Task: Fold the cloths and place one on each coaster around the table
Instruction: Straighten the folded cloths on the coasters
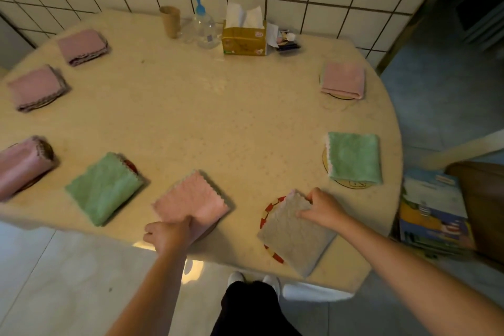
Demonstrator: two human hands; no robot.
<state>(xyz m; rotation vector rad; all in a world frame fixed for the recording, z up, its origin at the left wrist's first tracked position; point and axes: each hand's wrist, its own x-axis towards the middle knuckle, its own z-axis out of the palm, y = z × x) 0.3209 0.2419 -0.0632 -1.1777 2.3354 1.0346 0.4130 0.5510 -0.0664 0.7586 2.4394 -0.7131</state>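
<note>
Head view shows a round beige table (191, 117) from above, with folded cloths placed around its edge.

At 6 o'clock, a little to the left, the left hand (167, 234) lies on the near edge of a pink cloth (191, 199); the fingers are curled on this edge, and I cannot tell for sure if they pinch it or only press it. A small part of a coaster shows under this cloth.

At 5 o'clock the right hand (320, 209) grasps the far corner of a grey cloth (296, 232), with the fingers curled around the edge. This cloth lies on a red-and-white coaster (268, 213), which shows at its left side.

At 4 o'clock a green cloth (354, 157) lies on a yellow coaster (354, 185). At 2 o'clock a pink folded cloth (343, 79) covers another coaster.

At 7 o'clock is a second green cloth (103, 188). Then come three more pink ones, at 8 o'clock (21, 163), 9 o'clock (35, 87) and 10 o'clock (81, 45).

At 12 o'clock, near the tiled wall, stand a brown cup (170, 20), a clear pump bottle (204, 27) and a yellow tissue box (244, 41).

Beside the table, at 4 o'clock, lies a stack of books (433, 210).
</note>
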